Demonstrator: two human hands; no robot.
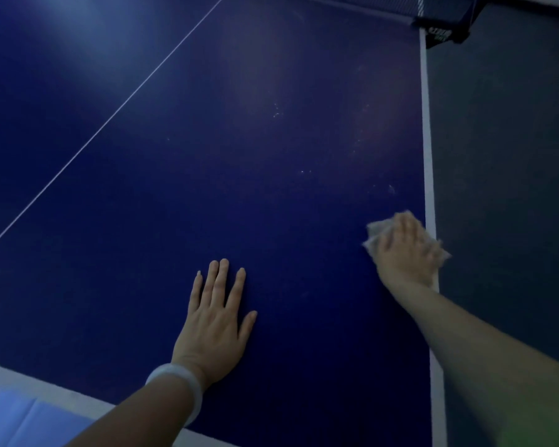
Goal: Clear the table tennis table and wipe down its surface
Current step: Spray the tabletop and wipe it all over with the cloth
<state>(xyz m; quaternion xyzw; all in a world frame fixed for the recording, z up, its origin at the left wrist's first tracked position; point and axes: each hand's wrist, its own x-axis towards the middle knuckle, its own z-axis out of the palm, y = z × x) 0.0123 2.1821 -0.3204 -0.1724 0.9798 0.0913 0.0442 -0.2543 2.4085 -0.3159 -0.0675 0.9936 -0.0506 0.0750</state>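
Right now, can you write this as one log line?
step: wiping | right hand: presses cloth by side line | left hand: flat on table
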